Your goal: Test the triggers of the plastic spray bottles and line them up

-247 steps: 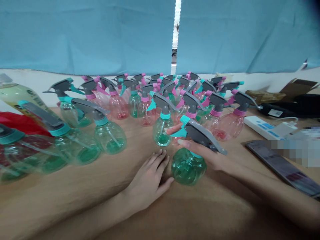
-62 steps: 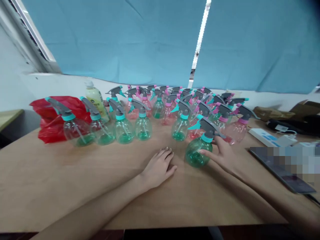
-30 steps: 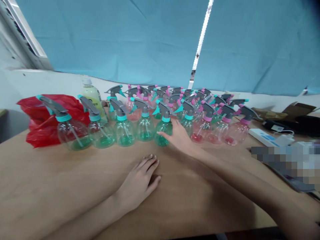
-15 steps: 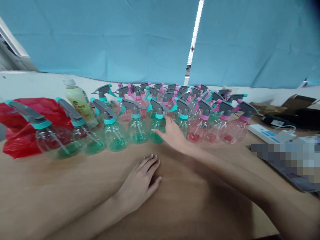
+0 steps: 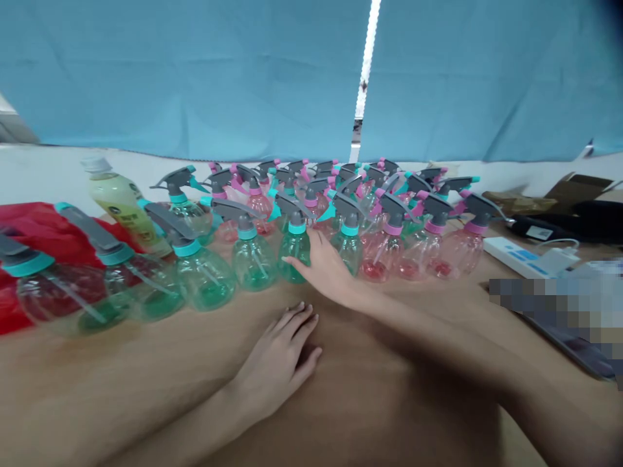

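Observation:
My right hand [image 5: 331, 269] is wrapped round a green spray bottle [image 5: 293, 250] in the front row. The thumb lies across its front, while the other fingers go behind its right side and are partly hidden. This bottle stands upright on the table, with a turquoise collar and a grey trigger head. Another green spray bottle [image 5: 350, 246] is just right of the hand, partly covered by it. My left hand [image 5: 275, 357] rests palm down on the wooden table [image 5: 341, 395], fingers stretched out and holding nothing.
Pink spray bottles [image 5: 382, 253] continue the row rightward, with several more behind. At left are a red plastic bag [image 5: 53, 224] and a yellowish drink bottle [image 5: 129, 207]. A white power strip [image 5: 516, 256] lies at right. A blue cloth [image 5: 243, 78] hangs behind.
The view has shifted slightly, so the left-hand bottles and red bag appear farther left. My right hand stays at the same green spray bottle; my left hand remains flat on the table.

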`<state>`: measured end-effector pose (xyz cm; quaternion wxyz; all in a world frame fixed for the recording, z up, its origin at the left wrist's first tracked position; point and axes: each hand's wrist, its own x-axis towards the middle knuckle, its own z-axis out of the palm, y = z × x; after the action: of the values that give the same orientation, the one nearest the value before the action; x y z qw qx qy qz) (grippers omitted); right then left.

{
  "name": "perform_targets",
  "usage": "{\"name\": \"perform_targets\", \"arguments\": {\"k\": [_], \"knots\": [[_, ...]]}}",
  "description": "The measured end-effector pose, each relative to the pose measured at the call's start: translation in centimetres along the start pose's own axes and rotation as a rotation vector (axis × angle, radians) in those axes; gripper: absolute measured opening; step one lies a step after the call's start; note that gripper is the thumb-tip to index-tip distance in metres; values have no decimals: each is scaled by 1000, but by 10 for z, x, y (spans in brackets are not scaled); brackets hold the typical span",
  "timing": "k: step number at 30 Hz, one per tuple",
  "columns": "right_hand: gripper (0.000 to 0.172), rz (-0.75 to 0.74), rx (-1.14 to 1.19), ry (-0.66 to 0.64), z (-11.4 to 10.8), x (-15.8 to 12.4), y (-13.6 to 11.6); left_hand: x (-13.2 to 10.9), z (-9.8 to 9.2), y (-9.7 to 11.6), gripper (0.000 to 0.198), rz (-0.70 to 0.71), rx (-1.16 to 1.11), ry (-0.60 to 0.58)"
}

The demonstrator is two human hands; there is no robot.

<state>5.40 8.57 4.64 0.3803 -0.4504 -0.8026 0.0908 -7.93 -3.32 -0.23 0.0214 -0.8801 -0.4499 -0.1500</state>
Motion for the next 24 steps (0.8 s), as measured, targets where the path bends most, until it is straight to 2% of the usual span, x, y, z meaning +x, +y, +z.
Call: {"name": "perform_targets", "arguments": {"k": [7, 9, 11, 13, 15, 17, 20, 24], "knots": [[78, -72, 39, -45, -5, -8, 4, 0, 0, 0, 41, 11, -27, 43], [69, -139, 84, 4, -16, -18, 7, -1, 1, -1, 41, 16, -35, 51], [48, -236, 158, 72, -33, -31, 15, -2, 2, -3, 41, 18, -50, 63], [21, -324, 163, 109, -53, -46, 29, -1, 4, -4, 41, 13, -79, 75], [11, -347, 46, 181, -72, -59, 51, 2, 6, -5, 42, -10, -118, 93], [9, -415, -197, 260, -86, -70, 77, 8, 8, -3, 41, -49, -157, 116], [12, -538, -302, 251, -95, -76, 112, 23, 9, 2, 36, -73, -193, 180], [15, -644, -391, 245, -95, -74, 130, 47, 11, 12, 33, 49, -178, 285]]}}
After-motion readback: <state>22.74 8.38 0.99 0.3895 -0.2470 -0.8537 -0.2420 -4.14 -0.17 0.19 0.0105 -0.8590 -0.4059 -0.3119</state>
